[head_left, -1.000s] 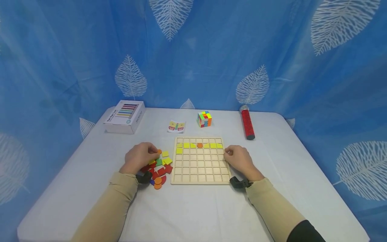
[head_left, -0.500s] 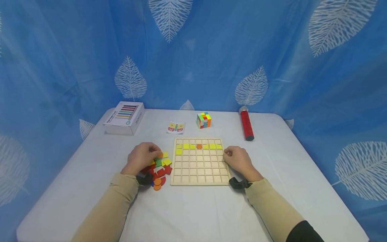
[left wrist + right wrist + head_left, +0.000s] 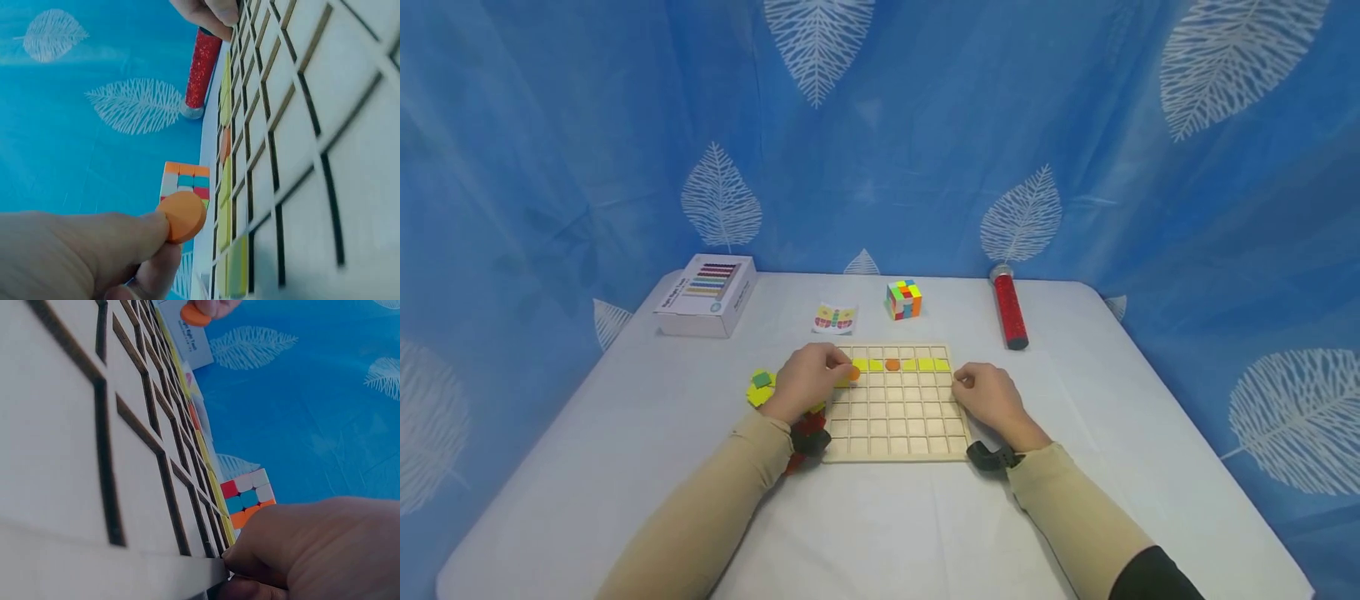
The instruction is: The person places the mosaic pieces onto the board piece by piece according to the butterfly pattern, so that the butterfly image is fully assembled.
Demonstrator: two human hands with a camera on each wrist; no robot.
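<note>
Between thumb and index finger, my left hand pinches an orange disc, held over the upper left part of a wooden grid board. Yellow square tiles fill much of the board's second row, with another orange disc in the middle. Another yellow tile is close to the held disc, partly covered by my hand in the head view. At the board's right edge, my right hand grips the rim with thumb and curled fingers.
Loose tiles lie left of the board: yellow, green and red, partly hidden under my left wrist. Behind stand a white box, a butterfly picture card, a puzzle cube and a red glittery tube.
My left hand has picked the orange disc from the pile and carried it right, over the board's upper left. My right hand has stayed at the board's edge.
</note>
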